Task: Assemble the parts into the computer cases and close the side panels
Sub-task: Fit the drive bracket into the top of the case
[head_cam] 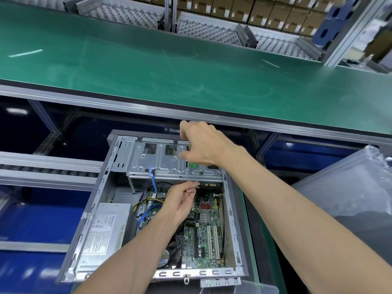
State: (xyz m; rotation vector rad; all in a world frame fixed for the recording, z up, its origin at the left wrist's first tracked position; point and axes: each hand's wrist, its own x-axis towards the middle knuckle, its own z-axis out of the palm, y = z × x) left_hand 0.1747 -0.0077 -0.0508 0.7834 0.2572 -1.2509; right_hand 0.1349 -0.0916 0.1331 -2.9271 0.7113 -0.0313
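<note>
1. The two bare forearms come in from the bottom edge and reach into an open computer case [110,179] lying on its side, its side panel off.
2. The left hand [180,200] is inside the case just below the drive cage, fingers curled, thumb and fingertips pinching a small dark connector [198,184] at the cage's lower edge.
3. The right hand [201,145] hovers over the silver drive cage [161,160], fingers bent around a thin screwdriver [188,164] with a yellow-green handle; its tip points down at the cage's top plate.
4. A green motherboard [203,236] fills the case floor, with white expansion slots [213,242] near its right side and a finned heatsink [205,216] above them.
5. A silver power supply [106,232] sits in the case's left part, label facing up.
6. A blue SATA cable [153,183] runs from the drive cage down toward the board, beside a bundle of yellow and black wires [144,203].
7. Beyond the case runs a green conveyor belt [148,66]; behind it are metal roller racks [212,30] and stacked cardboard boxes [265,11].
8. A clear plastic bag [350,187] lies to the right of the case.
</note>
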